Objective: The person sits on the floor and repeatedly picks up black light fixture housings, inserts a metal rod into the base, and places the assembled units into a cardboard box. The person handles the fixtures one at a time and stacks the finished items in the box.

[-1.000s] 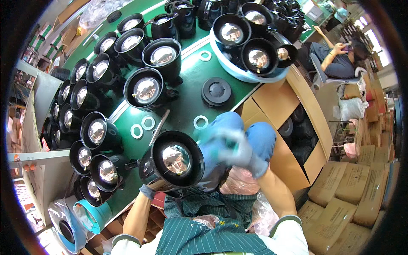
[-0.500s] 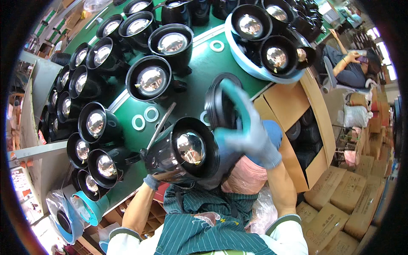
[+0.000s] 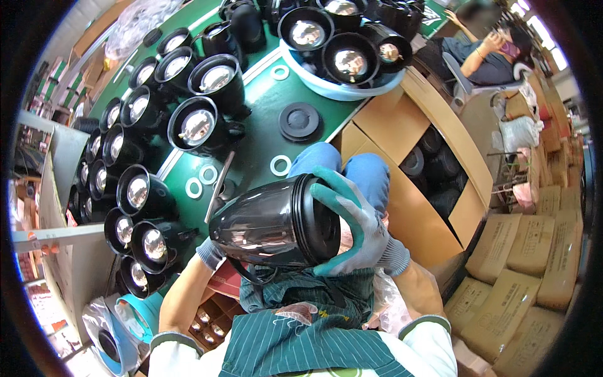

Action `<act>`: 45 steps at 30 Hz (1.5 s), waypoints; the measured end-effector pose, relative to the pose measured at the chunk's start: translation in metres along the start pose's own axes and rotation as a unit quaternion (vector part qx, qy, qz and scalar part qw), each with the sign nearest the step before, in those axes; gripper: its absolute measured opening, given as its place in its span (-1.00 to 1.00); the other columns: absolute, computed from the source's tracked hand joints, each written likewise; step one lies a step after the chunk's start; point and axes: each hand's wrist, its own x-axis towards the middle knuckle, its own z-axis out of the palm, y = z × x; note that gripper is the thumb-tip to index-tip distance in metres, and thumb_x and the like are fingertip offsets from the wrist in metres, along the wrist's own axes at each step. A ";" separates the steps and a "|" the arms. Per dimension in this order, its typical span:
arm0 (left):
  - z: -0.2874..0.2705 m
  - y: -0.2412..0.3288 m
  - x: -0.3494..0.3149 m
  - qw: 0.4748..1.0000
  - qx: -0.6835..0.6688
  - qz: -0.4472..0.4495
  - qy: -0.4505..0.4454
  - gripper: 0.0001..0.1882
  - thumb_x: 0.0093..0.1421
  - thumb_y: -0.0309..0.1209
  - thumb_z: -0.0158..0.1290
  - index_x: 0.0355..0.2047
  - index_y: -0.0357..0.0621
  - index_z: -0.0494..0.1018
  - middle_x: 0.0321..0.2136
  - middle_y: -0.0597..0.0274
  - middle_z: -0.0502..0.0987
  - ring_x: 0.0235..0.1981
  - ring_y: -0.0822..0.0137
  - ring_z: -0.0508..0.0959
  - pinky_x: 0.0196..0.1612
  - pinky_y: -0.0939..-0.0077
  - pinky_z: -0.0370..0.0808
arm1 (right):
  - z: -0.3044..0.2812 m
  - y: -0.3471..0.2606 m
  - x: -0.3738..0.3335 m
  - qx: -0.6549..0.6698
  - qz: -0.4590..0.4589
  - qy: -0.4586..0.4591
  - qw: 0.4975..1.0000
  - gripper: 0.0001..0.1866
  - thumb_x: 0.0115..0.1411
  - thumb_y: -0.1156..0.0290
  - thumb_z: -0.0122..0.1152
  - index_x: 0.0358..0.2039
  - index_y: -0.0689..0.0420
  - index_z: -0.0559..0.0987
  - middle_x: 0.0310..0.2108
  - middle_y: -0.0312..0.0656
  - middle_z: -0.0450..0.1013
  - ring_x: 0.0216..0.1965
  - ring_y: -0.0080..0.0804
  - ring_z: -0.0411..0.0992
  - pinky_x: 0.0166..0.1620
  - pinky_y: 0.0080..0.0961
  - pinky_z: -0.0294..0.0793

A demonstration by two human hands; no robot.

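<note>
A glossy black jug (image 3: 254,223) lies sideways above my lap, its handle turned down toward me. My left hand (image 3: 212,252), in a grey glove, supports its far-left end; the fingers are hidden behind the jug. A round black cap (image 3: 325,223) covers the end that faces right. My right hand (image 3: 361,229), in a grey and teal glove, spans this cap with thumb and fingers on opposite edges. Just beyond the jug, a thin metal bar (image 3: 220,186) stands slanted at the bench. Black discs (image 3: 299,121) lie on the green bench (image 3: 260,103).
Several black jugs with shiny liners (image 3: 196,127) crowd the bench's left side. White rings (image 3: 280,165) lie between. A pale blue basin (image 3: 342,90) holds more jugs. At right stands an open carton (image 3: 392,210) of black parts, near stacked cartons (image 3: 496,248) and a seated person (image 3: 483,60).
My right hand has brought a black cap from the discs on the bench onto the jug's open end. The jug has turned more sideways, and its shiny liner is now covered.
</note>
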 end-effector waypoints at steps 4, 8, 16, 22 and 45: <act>0.004 0.027 -0.001 0.984 0.093 0.092 0.118 -0.53 0.20 -0.38 0.28 0.12 -0.16 0.55 0.00 0.07 0.65 -0.01 0.17 0.66 0.04 0.32 0.65 | -0.008 -0.010 -0.031 0.168 0.254 0.066 0.950 0.18 0.03 -0.10 0.56 0.49 0.17 0.15 0.47 0.15 0.07 0.48 0.03 0.08 0.45 -0.16 0.13; 0.024 0.131 0.024 0.713 0.587 0.378 0.057 -0.67 0.00 -0.44 0.31 -0.16 -0.13 0.67 -0.15 0.09 0.71 -0.15 0.13 0.74 -0.11 0.31 0.70 | -0.016 -0.001 -0.053 0.184 0.276 0.052 0.942 0.26 0.00 -0.25 0.48 0.52 0.15 0.06 0.49 0.17 -0.01 0.49 0.14 0.01 0.45 -0.03 0.08; -0.004 0.034 0.008 0.990 -0.030 -0.037 0.132 -0.32 0.16 -0.24 0.36 0.21 -0.28 0.42 0.12 0.04 0.55 0.08 0.18 0.58 0.19 0.23 0.54 | 0.002 -0.003 -0.063 -0.110 -0.004 0.064 0.992 0.44 -0.06 -0.54 0.32 0.56 0.11 -0.12 0.54 0.22 -0.16 0.52 0.36 -0.13 0.44 0.23 -0.03; 0.026 0.141 0.033 0.680 0.602 0.413 0.068 -0.71 0.09 -0.43 0.29 -0.13 -0.12 0.70 -0.16 0.06 0.70 -0.14 0.09 0.73 -0.12 0.30 0.71 | 0.034 0.017 -0.091 -0.005 0.217 0.129 0.967 0.02 0.38 -0.12 0.13 0.56 0.13 -0.14 0.57 0.12 -0.23 0.57 0.02 -0.18 0.52 -0.16 -0.09; 0.009 0.051 0.016 0.989 0.009 0.060 0.134 -0.47 0.09 -0.34 0.39 0.03 -0.32 0.56 -0.12 0.11 0.66 -0.14 0.33 0.65 0.01 0.38 0.61 | 0.019 0.002 -0.037 -0.009 -0.043 0.110 0.993 0.17 0.25 -0.29 0.18 0.52 0.30 -0.08 0.52 0.25 -0.08 0.52 0.05 -0.02 0.49 -0.15 -0.01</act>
